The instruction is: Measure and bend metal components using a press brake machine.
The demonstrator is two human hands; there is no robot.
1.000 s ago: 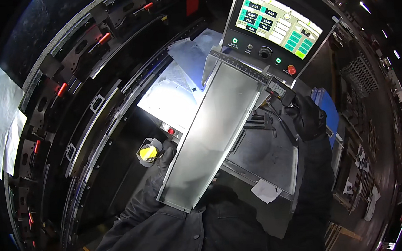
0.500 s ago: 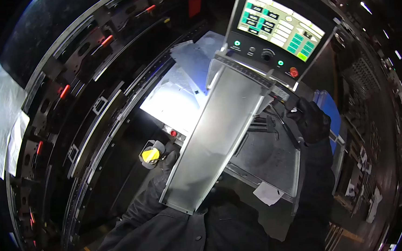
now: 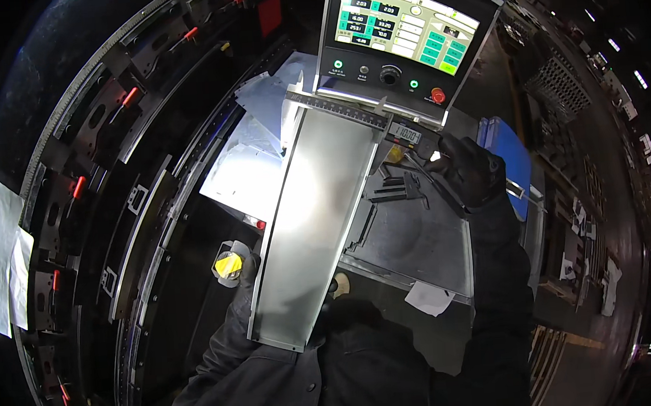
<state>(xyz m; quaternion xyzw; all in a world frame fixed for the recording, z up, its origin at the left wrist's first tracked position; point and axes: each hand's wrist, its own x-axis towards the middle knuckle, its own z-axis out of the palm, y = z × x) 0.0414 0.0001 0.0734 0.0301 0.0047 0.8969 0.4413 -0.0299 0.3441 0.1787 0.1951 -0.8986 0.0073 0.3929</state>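
We hold a long bent sheet-metal panel [image 3: 313,219] up in front of us, its near end low by our chest and its far end up against the control panel [image 3: 397,36] of the press brake. Our gloved left hand [image 3: 246,278] supports the panel's lower left edge from beneath; we cannot tell how its fingers lie, since the sheet hides them. Our gloved right hand [image 3: 465,169] is closed around a digital caliper [image 3: 380,116] whose beam lies across the panel's far end, the readout sitting just beside the right edge.

Compared with a second ago, the caliper has come onto the far edge, where before the right hand merely sat near that corner with no tool across the sheet. We judge that the measuring of the bent width is now under way. Some hex keys [image 3: 396,189] lie on the metal work table [image 3: 418,234], and a paper slip [image 3: 430,298] sits near its front edge.
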